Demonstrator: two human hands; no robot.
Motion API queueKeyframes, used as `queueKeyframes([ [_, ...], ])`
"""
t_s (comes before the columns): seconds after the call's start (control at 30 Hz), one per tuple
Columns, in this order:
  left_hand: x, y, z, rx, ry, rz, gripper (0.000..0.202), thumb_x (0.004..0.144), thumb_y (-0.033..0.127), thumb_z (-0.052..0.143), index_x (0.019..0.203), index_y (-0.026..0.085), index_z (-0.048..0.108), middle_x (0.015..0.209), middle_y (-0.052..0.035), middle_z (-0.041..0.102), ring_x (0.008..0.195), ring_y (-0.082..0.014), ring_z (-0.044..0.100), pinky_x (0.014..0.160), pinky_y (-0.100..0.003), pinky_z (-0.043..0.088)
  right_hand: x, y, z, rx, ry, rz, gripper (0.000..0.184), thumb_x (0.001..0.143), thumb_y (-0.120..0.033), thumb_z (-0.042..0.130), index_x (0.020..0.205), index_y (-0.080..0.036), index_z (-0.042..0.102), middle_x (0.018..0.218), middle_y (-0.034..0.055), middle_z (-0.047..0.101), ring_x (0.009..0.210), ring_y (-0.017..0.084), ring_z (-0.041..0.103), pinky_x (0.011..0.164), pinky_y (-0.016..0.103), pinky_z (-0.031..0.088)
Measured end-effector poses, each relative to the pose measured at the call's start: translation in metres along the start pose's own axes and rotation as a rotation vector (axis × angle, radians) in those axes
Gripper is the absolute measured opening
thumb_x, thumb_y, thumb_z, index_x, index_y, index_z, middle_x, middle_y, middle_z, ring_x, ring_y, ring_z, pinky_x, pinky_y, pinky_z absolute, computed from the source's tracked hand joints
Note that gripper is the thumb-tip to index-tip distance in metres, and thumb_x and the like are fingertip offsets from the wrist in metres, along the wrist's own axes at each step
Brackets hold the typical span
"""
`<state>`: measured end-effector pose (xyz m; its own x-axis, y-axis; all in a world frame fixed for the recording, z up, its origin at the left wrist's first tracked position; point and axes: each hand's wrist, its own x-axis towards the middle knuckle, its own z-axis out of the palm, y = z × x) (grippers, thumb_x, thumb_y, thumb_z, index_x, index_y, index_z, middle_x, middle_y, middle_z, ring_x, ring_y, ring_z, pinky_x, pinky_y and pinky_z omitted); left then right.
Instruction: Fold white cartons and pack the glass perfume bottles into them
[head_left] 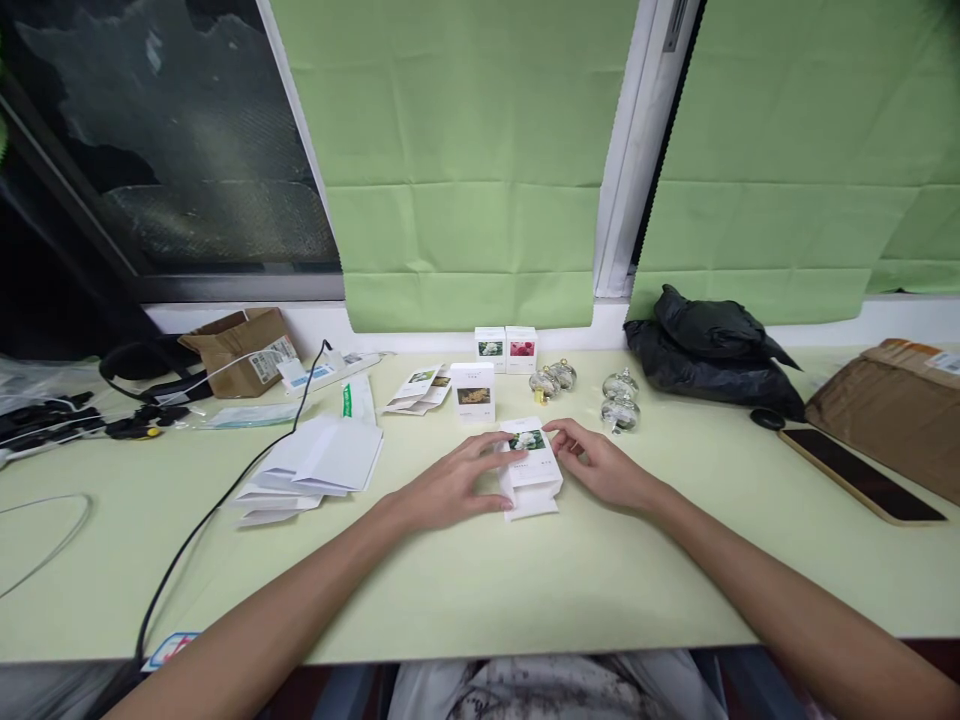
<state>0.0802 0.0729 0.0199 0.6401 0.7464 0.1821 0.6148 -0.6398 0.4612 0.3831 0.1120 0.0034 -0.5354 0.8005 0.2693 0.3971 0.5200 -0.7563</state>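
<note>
A small white carton [534, 468] with a picture of white flowers lies on the table in front of me, its near end flap unfolded toward me. My left hand [465, 478] grips its left side, fingers over the printed face and thumb by the lower edge. At the far right corner, my right hand [600, 464] holds the carton with bent fingertips. Just behind stands another white carton [474, 392] with a brownish picture. Two more small cartons, one with white flowers [490, 350] and one with red flowers [521, 350], stand side by side against the wall.
Shiny round glass-like ornaments [621, 400] sit right of the cartons. Flattened cartons [420, 388] and folded white paper [322, 460] lie left. A black cable [225, 500] crosses the table. Rightward are a black plastic bag [712, 350], a phone [859, 475] and a cardboard box [892, 410].
</note>
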Motion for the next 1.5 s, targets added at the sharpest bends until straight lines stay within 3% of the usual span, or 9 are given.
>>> queueKeyframes([
  [0.27,0.000,-0.004,0.000,-0.038,0.000,-0.010,0.074,0.098,0.053,0.068,0.164,0.044,0.038,0.177,-0.0027,0.027,0.160,-0.0330,0.035,0.130,-0.048,0.035,-0.001,-0.005,0.005,0.058,0.041,-0.023,0.037,0.106,-0.042,0.053,0.142,-0.030,0.056,0.127,0.0084,0.071,0.108,0.025,0.067,0.090,0.041,0.058],
  [0.43,-0.001,-0.006,-0.001,-0.021,-0.007,-0.038,0.073,0.098,0.056,0.067,0.164,0.043,0.038,0.177,-0.0031,0.028,0.161,-0.0318,0.034,0.130,-0.047,0.035,-0.001,0.000,0.005,0.044,0.000,-0.058,0.030,0.107,-0.040,0.052,0.129,-0.031,0.071,0.147,0.0089,0.060,0.121,0.027,0.065,0.097,0.043,0.057],
  [0.57,-0.001,-0.007,-0.002,-0.001,-0.032,-0.038,0.066,0.099,0.059,0.064,0.159,0.043,0.047,0.175,-0.0024,0.032,0.160,-0.0311,0.036,0.130,-0.047,0.035,-0.001,0.001,0.004,0.051,-0.056,-0.065,0.027,0.107,-0.038,0.054,0.120,-0.031,0.077,0.149,0.0073,0.062,0.133,0.030,0.060,0.106,0.050,0.054],
  [0.7,-0.001,-0.006,-0.003,-0.013,-0.007,0.005,0.068,0.100,0.053,0.066,0.162,0.046,0.040,0.178,0.0015,0.022,0.162,-0.0305,0.033,0.131,-0.045,0.034,-0.001,-0.001,0.007,0.056,-0.039,-0.094,0.032,0.107,-0.038,0.054,0.132,-0.034,0.073,0.155,0.0062,0.059,0.147,0.031,0.051,0.122,0.057,0.042],
  [0.8,-0.001,-0.005,-0.005,-0.026,-0.007,0.019,0.072,0.099,0.049,0.068,0.164,0.048,0.035,0.179,0.0021,0.021,0.162,-0.0306,0.032,0.131,-0.046,0.034,-0.001,-0.002,0.011,0.133,0.056,-0.106,0.038,0.105,-0.041,0.059,0.143,-0.034,0.063,0.159,0.0084,0.051,0.142,0.029,0.056,0.121,0.053,0.047],
  [0.9,-0.001,-0.004,-0.005,-0.037,-0.009,0.002,0.073,0.099,0.050,0.068,0.164,0.047,0.035,0.177,0.0011,0.026,0.161,-0.0308,0.033,0.131,-0.047,0.034,0.000,-0.003,0.013,0.250,0.114,-0.098,0.047,0.101,-0.042,0.066,0.146,-0.034,0.056,0.151,0.0086,0.056,0.132,0.026,0.065,0.117,0.050,0.053],
  [1.07,0.000,-0.004,-0.005,-0.043,-0.015,-0.015,0.071,0.100,0.050,0.067,0.164,0.045,0.037,0.177,0.0010,0.027,0.161,-0.0302,0.034,0.130,-0.045,0.035,0.001,-0.003,0.011,0.170,0.050,-0.094,0.031,0.103,-0.047,0.062,0.128,-0.030,0.073,0.143,0.0087,0.065,0.135,0.030,0.062,0.118,0.053,0.050],
  [1.23,-0.001,-0.003,-0.006,-0.028,-0.032,-0.054,0.063,0.100,0.056,0.064,0.159,0.043,0.047,0.176,0.0008,0.030,0.158,-0.0303,0.039,0.129,-0.045,0.037,0.000,-0.002,0.007,0.080,-0.048,-0.099,0.030,0.104,-0.046,0.063,0.127,-0.032,0.076,0.146,0.0081,0.063,0.138,0.030,0.060,0.119,0.053,0.048],
  [1.5,-0.001,-0.006,-0.007,0.017,-0.018,-0.029,0.061,0.101,0.059,0.060,0.158,0.041,0.049,0.174,0.0010,0.034,0.162,-0.0306,0.031,0.133,-0.051,0.030,-0.002,-0.005,0.002,-0.109,-0.149,-0.140,0.060,0.091,-0.046,0.081,0.147,-0.035,0.062,0.164,0.0065,0.052,0.148,0.033,0.052,0.124,0.053,0.042],
])
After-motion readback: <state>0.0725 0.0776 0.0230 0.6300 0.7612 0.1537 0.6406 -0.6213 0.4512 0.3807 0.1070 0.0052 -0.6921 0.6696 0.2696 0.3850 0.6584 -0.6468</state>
